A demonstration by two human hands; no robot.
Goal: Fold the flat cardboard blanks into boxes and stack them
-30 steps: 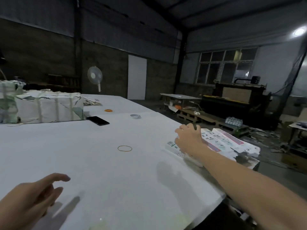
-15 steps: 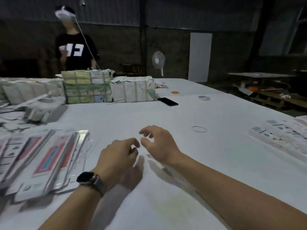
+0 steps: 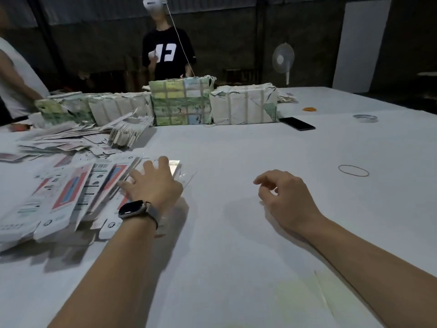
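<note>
A loose pile of flat printed cardboard blanks [image 3: 63,192], white with red panels, lies on the left of the white table [image 3: 236,268]. My left hand [image 3: 153,183], a watch on its wrist, rests with spread fingers on the right edge of that pile, touching the topmost blank. My right hand [image 3: 286,197] hovers just above the table to the right of it, fingers loosely curled and holding nothing. No folded box is in view.
Several wrapped bundles [image 3: 243,105] stand in a row at the back, with more scattered blanks [image 3: 78,136] before them. A phone [image 3: 297,123], a tape roll [image 3: 364,118] and rubber bands [image 3: 353,170] lie at the right. Two people [image 3: 168,50] stand behind the table.
The view has swung left from the table's right edge. My right hand left the stack there and came to the middle. My left hand reached out onto the blanks.
</note>
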